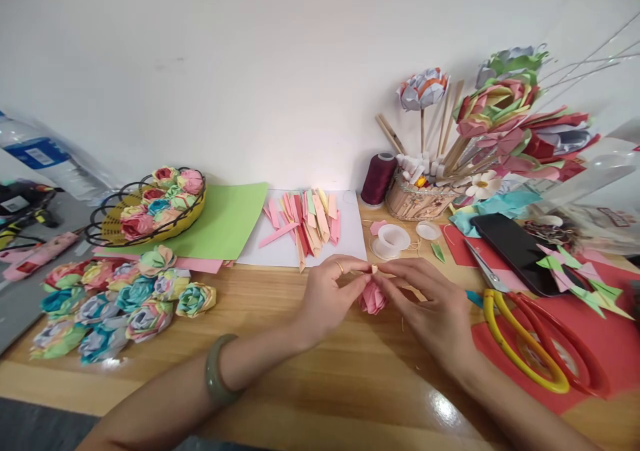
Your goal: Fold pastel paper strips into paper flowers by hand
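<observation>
Between my fingertips is a small pink paper flower point(373, 299), its petals hanging down and a pale tip sticking up at the top. My left hand point(334, 297) pinches it from the left; a ring and a green bangle show on that arm. From the other side my right hand point(429, 304) pinches the same flower near its tip. Just beyond the hands lie folded paper strips point(313, 221) in pink, red, cream and green on a white sheet point(350, 237). A white spool point(391, 241) of thread stands behind my right hand.
Finished paper flowers point(143, 304) cluster at the left near a yellow basket point(113, 227) of more flowers. At the right are scissors point(525, 344) with yellow and red handles, a black phone point(520, 251), a maroon thread cone point(379, 179) and a wooden pot point(420, 197) with flowers on sticks.
</observation>
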`<state>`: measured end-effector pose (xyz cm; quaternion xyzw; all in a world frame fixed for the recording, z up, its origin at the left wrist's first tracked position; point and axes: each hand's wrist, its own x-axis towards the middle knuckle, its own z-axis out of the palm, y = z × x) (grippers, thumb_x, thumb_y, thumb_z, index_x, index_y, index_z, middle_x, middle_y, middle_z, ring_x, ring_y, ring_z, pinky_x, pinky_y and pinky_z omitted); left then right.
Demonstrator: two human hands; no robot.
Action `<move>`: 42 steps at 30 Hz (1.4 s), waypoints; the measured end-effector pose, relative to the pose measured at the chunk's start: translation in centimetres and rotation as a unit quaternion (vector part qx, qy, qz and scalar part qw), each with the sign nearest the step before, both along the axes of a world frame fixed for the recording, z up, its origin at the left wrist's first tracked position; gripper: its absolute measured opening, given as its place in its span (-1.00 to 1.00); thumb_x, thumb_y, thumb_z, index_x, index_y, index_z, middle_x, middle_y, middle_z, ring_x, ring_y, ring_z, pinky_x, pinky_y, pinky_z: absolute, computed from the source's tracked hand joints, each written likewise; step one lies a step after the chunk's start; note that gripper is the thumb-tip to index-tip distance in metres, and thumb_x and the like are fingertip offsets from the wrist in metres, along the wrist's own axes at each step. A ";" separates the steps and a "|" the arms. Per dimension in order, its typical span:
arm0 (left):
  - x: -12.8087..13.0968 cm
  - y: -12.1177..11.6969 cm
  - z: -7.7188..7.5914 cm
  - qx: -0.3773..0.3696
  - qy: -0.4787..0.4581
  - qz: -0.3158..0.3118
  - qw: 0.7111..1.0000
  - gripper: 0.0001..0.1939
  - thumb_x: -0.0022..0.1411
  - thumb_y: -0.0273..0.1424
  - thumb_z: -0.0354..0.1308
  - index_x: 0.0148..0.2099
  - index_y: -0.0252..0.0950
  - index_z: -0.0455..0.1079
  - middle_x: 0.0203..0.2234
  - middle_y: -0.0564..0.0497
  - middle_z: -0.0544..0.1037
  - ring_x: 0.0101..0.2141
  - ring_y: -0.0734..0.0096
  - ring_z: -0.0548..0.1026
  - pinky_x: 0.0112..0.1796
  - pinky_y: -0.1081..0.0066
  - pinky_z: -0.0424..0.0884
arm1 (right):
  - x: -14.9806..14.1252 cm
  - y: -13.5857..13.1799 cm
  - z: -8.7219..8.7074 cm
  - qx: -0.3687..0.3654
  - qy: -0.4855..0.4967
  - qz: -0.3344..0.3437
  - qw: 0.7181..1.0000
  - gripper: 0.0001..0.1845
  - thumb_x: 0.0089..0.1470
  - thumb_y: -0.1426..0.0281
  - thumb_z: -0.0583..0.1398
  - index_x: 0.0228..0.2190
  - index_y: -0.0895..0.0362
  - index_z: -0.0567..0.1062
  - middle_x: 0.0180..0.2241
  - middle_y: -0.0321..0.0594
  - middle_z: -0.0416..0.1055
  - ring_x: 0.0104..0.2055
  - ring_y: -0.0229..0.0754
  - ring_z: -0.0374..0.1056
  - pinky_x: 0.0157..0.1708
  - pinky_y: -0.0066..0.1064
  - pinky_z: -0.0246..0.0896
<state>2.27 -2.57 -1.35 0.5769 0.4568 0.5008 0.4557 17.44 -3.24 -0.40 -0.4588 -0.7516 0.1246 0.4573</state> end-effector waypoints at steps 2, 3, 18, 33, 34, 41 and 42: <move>0.2 -0.1 0.0 0.004 -0.006 0.009 1.000 -0.88 0.05 -0.42 0.14 -0.32 -0.29 0.47 -0.38 -0.04 0.54 -0.32 0.36 0.48 -0.26 0.37 0.39 | 0.1 0.0 0.0 0.018 -0.022 -0.004 1.000 -0.89 0.00 0.46 0.19 -0.34 0.13 0.48 -0.38 -0.16 0.46 -0.35 -0.19 0.38 -0.40 -0.37 0.33; 0.3 -0.2 0.0 0.004 -0.009 0.010 1.000 -0.88 0.06 -0.41 0.14 -0.33 -0.29 0.47 -0.41 -0.03 0.54 -0.34 0.35 0.48 -0.28 0.36 0.40 | 0.1 0.0 0.0 0.030 -0.030 -0.003 0.999 -0.89 0.01 0.47 0.18 -0.34 0.13 0.47 -0.39 -0.16 0.47 -0.37 -0.20 0.38 -0.42 -0.39 0.33; -0.3 0.3 0.2 0.158 0.042 0.009 0.987 -0.90 0.01 -0.51 0.20 -0.34 -0.32 0.44 -0.47 -0.03 0.53 -0.35 0.39 0.45 -0.25 0.33 0.37 | 0.2 -0.1 -0.1 0.081 -0.038 0.049 0.995 -0.71 -0.01 0.59 0.16 -0.23 0.07 0.42 -0.36 -0.20 0.49 -0.31 -0.19 0.39 -0.35 -0.33 0.35; -0.5 0.0 0.5 0.163 0.061 0.024 0.985 -0.96 0.03 -0.42 0.19 -0.41 -0.29 0.42 -0.49 -0.01 0.53 -0.36 0.40 0.46 -0.25 0.35 0.36 | 0.1 -0.3 0.1 0.007 -0.017 0.049 0.999 -0.90 0.04 0.51 0.13 -0.38 0.07 0.37 -0.37 -0.19 0.45 -0.30 -0.17 0.38 -0.37 -0.34 0.31; -0.5 0.0 0.6 0.158 0.060 0.022 0.985 -0.95 0.03 -0.42 0.19 -0.42 -0.29 0.41 -0.50 0.00 0.53 -0.37 0.41 0.46 -0.25 0.35 0.35 | 0.2 -0.2 0.2 -0.003 -0.009 0.057 0.998 -0.91 0.04 0.51 0.13 -0.39 0.07 0.37 -0.38 -0.19 0.43 -0.30 -0.17 0.37 -0.37 -0.34 0.30; -1.0 1.4 1.5 -0.071 -0.027 -0.104 0.992 -0.84 -0.09 -0.43 0.25 -0.52 -0.35 0.30 -0.57 0.07 0.41 -0.49 0.52 0.39 -0.39 0.46 0.31 | 0.2 0.4 1.2 -0.291 0.167 0.168 0.927 -0.89 0.09 0.35 0.11 -0.45 0.10 0.31 -0.60 -0.35 0.36 -0.56 -0.28 0.32 -0.51 -0.43 0.23; -1.2 1.7 1.6 -0.112 -0.038 -0.143 0.983 -0.84 -0.08 -0.42 0.24 -0.51 -0.36 0.31 -0.58 0.08 0.41 -0.51 0.54 0.38 -0.41 0.48 0.30 | 0.2 0.5 1.3 -0.322 0.196 0.180 0.909 -0.87 0.08 0.32 0.11 -0.46 0.10 0.30 -0.62 -0.37 0.35 -0.58 -0.29 0.31 -0.53 -0.44 0.21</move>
